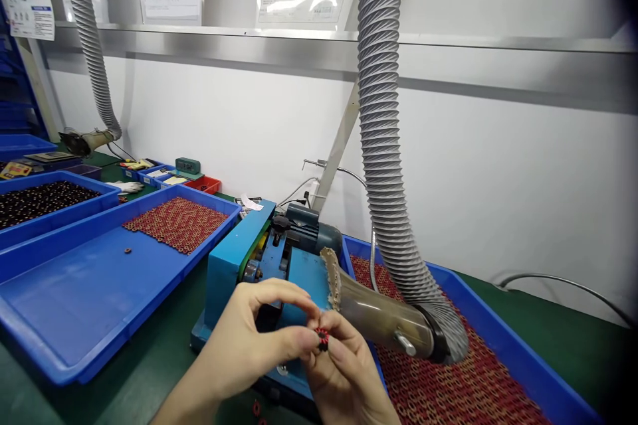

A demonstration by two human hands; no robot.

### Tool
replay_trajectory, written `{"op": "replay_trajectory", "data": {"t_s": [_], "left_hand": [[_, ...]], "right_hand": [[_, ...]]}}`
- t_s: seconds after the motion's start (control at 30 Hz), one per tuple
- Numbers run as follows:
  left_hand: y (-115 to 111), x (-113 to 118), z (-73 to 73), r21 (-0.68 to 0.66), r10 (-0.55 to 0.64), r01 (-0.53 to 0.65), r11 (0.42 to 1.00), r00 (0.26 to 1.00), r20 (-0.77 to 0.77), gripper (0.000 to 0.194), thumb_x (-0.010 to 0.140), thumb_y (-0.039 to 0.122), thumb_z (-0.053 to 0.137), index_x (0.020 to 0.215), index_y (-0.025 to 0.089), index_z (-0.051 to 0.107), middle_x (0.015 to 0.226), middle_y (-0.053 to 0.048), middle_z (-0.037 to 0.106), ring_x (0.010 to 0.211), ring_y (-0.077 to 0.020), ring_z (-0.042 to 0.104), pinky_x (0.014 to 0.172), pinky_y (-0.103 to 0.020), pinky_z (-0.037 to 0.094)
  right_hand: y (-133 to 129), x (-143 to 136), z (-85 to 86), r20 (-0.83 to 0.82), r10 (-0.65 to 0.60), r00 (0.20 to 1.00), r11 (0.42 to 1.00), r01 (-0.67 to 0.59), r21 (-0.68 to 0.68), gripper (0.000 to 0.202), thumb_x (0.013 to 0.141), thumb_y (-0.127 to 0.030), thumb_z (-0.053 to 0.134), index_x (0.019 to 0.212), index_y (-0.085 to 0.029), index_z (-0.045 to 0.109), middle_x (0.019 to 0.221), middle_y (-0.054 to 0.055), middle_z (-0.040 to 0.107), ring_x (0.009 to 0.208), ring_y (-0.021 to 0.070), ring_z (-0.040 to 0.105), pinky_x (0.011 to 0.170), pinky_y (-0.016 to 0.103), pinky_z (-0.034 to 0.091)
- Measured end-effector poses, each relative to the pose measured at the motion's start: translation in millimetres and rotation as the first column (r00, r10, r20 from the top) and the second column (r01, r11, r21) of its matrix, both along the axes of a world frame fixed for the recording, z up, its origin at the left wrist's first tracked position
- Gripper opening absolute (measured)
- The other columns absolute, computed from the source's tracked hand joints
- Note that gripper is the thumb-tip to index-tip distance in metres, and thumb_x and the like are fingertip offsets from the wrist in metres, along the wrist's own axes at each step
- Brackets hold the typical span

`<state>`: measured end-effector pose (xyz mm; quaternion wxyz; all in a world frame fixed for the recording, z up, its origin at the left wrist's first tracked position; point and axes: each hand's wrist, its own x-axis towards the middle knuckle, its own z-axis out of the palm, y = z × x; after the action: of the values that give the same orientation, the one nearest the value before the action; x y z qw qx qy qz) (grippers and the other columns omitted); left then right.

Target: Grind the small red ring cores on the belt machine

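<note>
Both my hands meet low in the middle of the head view, in front of a blue bench machine (239, 252). Between the fingertips of my left hand (249, 345) and my right hand (343, 372) sits a small red and black wound ring (321, 338); both hands pinch it. The flared nozzle (369, 312) of a grey ribbed extraction hose (383, 166) ends just right of my fingers. A blue tray (503, 339) holding many red rings lies under the hose at the right.
A large blue tray (74, 305) at the left carries a patch of red rings (177, 222) and one stray ring. Behind it, another blue tray (44, 202) holds dark rings. Small bins, a red box (204, 183) and a second hose (90, 46) stand at the back left. Two rings lie on the green mat near my wrist.
</note>
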<state>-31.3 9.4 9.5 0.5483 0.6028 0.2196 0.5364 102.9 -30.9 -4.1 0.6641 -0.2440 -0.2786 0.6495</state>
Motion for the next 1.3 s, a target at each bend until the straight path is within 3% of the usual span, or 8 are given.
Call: {"op": "replay_trajectory", "data": {"t_s": [0.1, 0.3, 0.43, 0.5, 0.6, 0.7, 1.03, 1.3], "left_hand": [[-2.4, 4.1, 3.1, 0.020, -0.005, 0.005, 1.000, 1.000, -0.007, 0.006, 0.078, 0.018, 0.076, 0.074, 0.022, 0.079, 0.082, -0.004, 0.076, 0.087, -0.0209, 0.066, 0.085, -0.030, 0.050], [-4.1, 4.1, 2.5, 0.173, 0.186, -0.172, 0.970, 0.980, -0.068, 0.012, 0.082, 0.019, 0.073, 0.072, 0.023, 0.078, 0.072, -0.002, 0.075, 0.090, -0.0220, 0.065, 0.090, -0.032, 0.045], [-1.5, -2.8, -2.1, 0.080, 0.240, -0.248, 0.965, 0.966, 0.100, 0.014, 0.084, 0.022, 0.071, 0.071, 0.023, 0.075, 0.077, 0.000, 0.074, 0.088, -0.0197, 0.065, 0.086, -0.029, 0.048], [0.1, -4.0, -2.8, 0.028, 0.206, -0.210, 0.977, 0.972, 0.114, 0.008, 0.083, 0.026, 0.073, 0.076, 0.023, 0.077, 0.083, -0.001, 0.075, 0.090, -0.0191, 0.065, 0.086, -0.027, 0.047], [0.6, -0.9, -1.1, 0.001, 0.034, -0.034, 0.999, 0.999, -0.006, 0.007, 0.078, 0.025, 0.077, 0.084, 0.021, 0.079, 0.090, -0.004, 0.075, 0.092, -0.0207, 0.065, 0.086, -0.028, 0.047], [-0.8, 4.5, 1.3, -0.034, -0.063, 0.063, 0.997, 0.998, 0.018, 0.003, 0.079, 0.021, 0.076, 0.077, 0.020, 0.078, 0.084, -0.005, 0.075, 0.088, -0.0211, 0.066, 0.084, -0.030, 0.050], [-3.4, 0.5, 3.7, 0.121, 0.105, -0.094, 0.988, 0.991, -0.082, 0.013, 0.082, 0.019, 0.072, 0.070, 0.019, 0.076, 0.074, -0.004, 0.074, 0.082, -0.0197, 0.066, 0.089, -0.031, 0.049], [2.9, -7.2, -3.0, 0.072, 0.293, -0.310, 0.948, 0.938, 0.186, 0.016, 0.087, 0.029, 0.070, 0.073, 0.022, 0.074, 0.080, -0.002, 0.073, 0.085, -0.0180, 0.066, 0.083, -0.024, 0.051]], "right_hand": [[-0.3, -1.1, -0.8, -0.010, -0.031, 0.999, 0.999, 0.031, -0.021, 0.024, 0.055, -0.023, 0.096, 0.069, -0.018, 0.077, 0.070, -0.001, 0.075, 0.061, 0.0076, 0.068, 0.066, 0.014, 0.057], [0.8, -4.2, -2.1, 0.048, -0.098, 0.994, 0.995, 0.096, 0.036, 0.023, 0.055, -0.023, 0.096, 0.067, -0.017, 0.078, 0.069, -0.001, 0.072, 0.061, 0.0086, 0.066, 0.063, 0.015, 0.055], [1.7, -1.8, -1.5, 0.045, -0.064, 0.997, 0.997, 0.061, 0.052, 0.022, 0.056, -0.022, 0.095, 0.066, -0.014, 0.077, 0.067, 0.000, 0.070, 0.059, 0.0085, 0.066, 0.059, 0.014, 0.054], [1.3, -0.1, -0.9, 0.014, -0.037, 0.999, 0.999, 0.037, 0.028, 0.022, 0.056, -0.021, 0.095, 0.067, -0.014, 0.077, 0.068, 0.000, 0.070, 0.060, 0.0085, 0.067, 0.059, 0.013, 0.055], [0.2, 0.9, -0.5, -0.012, -0.026, 1.000, 1.000, 0.026, -0.005, 0.023, 0.056, -0.021, 0.095, 0.067, -0.015, 0.077, 0.070, -0.001, 0.071, 0.061, 0.0083, 0.068, 0.063, 0.014, 0.057], [-0.9, -0.5, -0.2, -0.012, -0.055, 0.998, 0.998, 0.055, -0.018, 0.024, 0.055, -0.023, 0.096, 0.068, -0.017, 0.077, 0.070, -0.001, 0.074, 0.062, 0.0085, 0.069, 0.066, 0.015, 0.058], [-1.1, -4.4, 0.3, 0.069, -0.126, 0.990, 0.992, 0.124, 0.029, 0.023, 0.054, -0.024, 0.096, 0.067, -0.017, 0.079, 0.070, 0.000, 0.072, 0.060, 0.0091, 0.067, 0.061, 0.014, 0.056], [-0.3, -1.0, 2.9, 0.059, -0.115, 0.992, 0.993, 0.113, 0.044, 0.021, 0.058, -0.023, 0.094, 0.067, -0.016, 0.076, 0.071, -0.001, 0.069, 0.057, 0.0082, 0.067, 0.056, 0.014, 0.054]]}}
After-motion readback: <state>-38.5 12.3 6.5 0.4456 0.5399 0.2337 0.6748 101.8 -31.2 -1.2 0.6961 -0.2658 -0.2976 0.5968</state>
